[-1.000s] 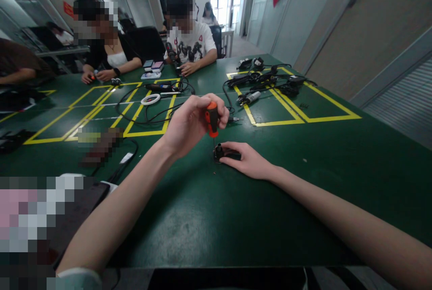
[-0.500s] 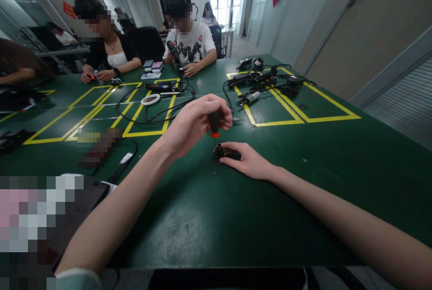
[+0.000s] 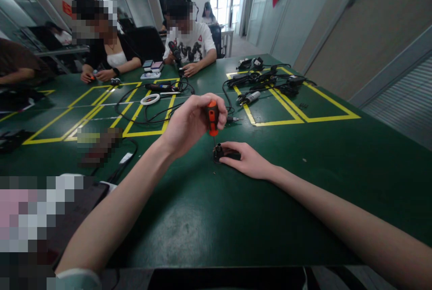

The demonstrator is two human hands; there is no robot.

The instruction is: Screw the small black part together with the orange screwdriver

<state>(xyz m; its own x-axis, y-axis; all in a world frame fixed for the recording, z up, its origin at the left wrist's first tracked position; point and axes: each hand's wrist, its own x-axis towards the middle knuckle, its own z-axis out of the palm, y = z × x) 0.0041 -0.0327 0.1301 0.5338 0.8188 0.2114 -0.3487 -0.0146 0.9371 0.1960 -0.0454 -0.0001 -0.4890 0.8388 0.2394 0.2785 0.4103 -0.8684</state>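
Note:
My left hand is closed around the handle of an orange and black screwdriver, held upright. Its thin shaft points down at a small black part with a short round tube on top, which rests on the green table. Whether the tip sits in a screw is too small to tell. From the right, my right hand pinches that black part between thumb and fingers. A tiny piece, perhaps a screw, lies on the table just in front of it.
Black cables and adapters lie inside yellow tape at the back right. Farther left are a coiled black cable and a white ring. A phone-like dark device stands near left. Two people sit across the table.
The screwdriver has turned in my left fingers, and its orange side now shows. My left hand has shifted slightly left. My right hand and the black part stay in place.

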